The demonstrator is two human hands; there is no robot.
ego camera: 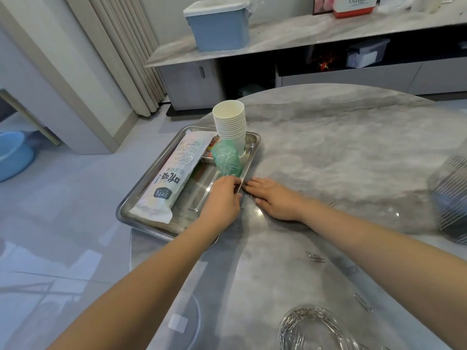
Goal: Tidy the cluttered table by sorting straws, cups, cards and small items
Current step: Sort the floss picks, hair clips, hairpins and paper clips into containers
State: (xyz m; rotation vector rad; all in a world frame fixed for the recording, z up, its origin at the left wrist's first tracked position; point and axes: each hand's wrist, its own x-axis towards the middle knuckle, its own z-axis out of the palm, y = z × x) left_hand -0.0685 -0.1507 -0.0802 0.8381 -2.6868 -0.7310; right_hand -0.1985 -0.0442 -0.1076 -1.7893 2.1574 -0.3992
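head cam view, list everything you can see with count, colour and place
metal tray: one, silver, at the table's left edge
straw pack: one, white with dark print, lying lengthwise in the tray
paper cups: one nested stack, white, upright at the tray's far corner
green bag: one, translucent green, in the tray in front of the cups
paper clips: a few loose, silver, on the table nearer the camera
clear dish: one, holding a pile of clips, bottom edge
table: one, grey marble, round
storage bin: one, blue, on the far counter
left hand: at the tray's near right rim
right hand: flat on the table beside the tray
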